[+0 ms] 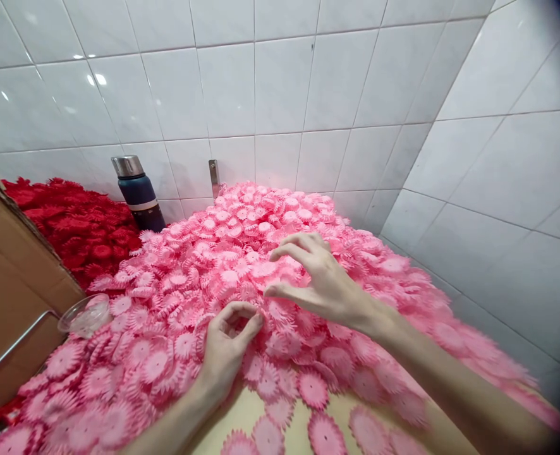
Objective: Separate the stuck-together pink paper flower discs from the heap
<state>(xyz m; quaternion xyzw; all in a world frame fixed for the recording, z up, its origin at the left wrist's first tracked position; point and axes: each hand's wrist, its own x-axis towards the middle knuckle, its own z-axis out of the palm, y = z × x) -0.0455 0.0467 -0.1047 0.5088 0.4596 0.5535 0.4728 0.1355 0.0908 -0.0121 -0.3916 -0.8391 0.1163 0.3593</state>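
Note:
Many pink scalloped discs point(311, 388), each with a small centre hole, are heaped high against the tiled wall. My left hand point(230, 338) is at the near slope of the heap, thumb and forefinger pinched together; what lies between the fingertips is too small to make out. Above and to the right of it, my right hand point(315, 272) hovers over the pink pile with its fingers apart and nothing in them. A few loose discs lie flat on the pale tabletop point(254, 411) below my hands.
A red heap point(88, 221) lies at the back left beside a dark blue bottle point(140, 196) with a steel cap. Cardboard point(19, 278) stands at the left edge, near a clear plastic dish point(85, 316). A metal strip point(214, 177) is on the wall.

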